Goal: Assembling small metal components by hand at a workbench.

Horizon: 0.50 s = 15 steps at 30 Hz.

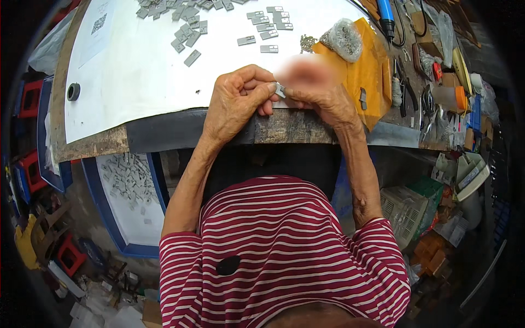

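Over the table's near edge, my left hand (235, 101) pinches a small grey rectangular piece (280, 91) between thumb and fingers. My right hand (331, 104) meets it from the other side, its fingertips closed on the same piece. A blurred patch hides part of the right fingers, so any smaller thing in them cannot be made out. Beyond the hands, several like grey pieces (268, 48) lie in loose rows on the white sheet (136, 82). A larger heap of grey pieces (188, 33) lies farther left.
Right of my hands, a yellow envelope (377, 71) carries a clear bag of small metal parts (344, 41), with a small metal pile (307, 42) alongside. Pliers (407, 95) and a blue-handled tool (386, 16) lie farther right. A black ring (73, 92) sits left; a blue tray (123, 243) of pieces stands below.
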Tool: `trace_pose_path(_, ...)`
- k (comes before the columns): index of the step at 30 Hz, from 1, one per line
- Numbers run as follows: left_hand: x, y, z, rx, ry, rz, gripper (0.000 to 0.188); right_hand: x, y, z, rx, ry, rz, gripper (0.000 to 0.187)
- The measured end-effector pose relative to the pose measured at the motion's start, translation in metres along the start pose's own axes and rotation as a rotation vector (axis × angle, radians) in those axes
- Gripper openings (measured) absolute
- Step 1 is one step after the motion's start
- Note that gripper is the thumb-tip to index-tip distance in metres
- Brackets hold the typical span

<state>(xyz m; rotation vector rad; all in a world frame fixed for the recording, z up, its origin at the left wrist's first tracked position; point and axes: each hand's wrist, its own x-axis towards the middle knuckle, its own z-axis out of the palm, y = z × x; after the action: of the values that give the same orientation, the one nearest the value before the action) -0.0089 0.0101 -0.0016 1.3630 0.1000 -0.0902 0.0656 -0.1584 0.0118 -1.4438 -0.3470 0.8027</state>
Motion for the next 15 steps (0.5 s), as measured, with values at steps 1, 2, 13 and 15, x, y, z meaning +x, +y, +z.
trace_pose_path(1,-0.0003,0.0000,-0.0001,0.007,0.001,-0.006,0.015,0.0001,-0.0004,0.0004,0.000,0.000,0.000,0.012)
trace_pose_path(2,-0.0004,0.0000,-0.0001,0.013,0.001,-0.012,0.015,0.0003,-0.0009,0.0009,-0.002,0.001,0.015,0.012)
trace_pose_path(13,0.0001,0.0005,0.0029,-0.011,0.006,0.002,0.017,0.0026,-0.0008,0.0044,-0.028,0.059,-0.012,0.011)
trace_pose_path(15,0.0000,0.0015,0.0028,-0.026,0.022,0.010,0.017,0.0026,-0.0048,0.0051,0.024,0.056,-0.013,0.010)
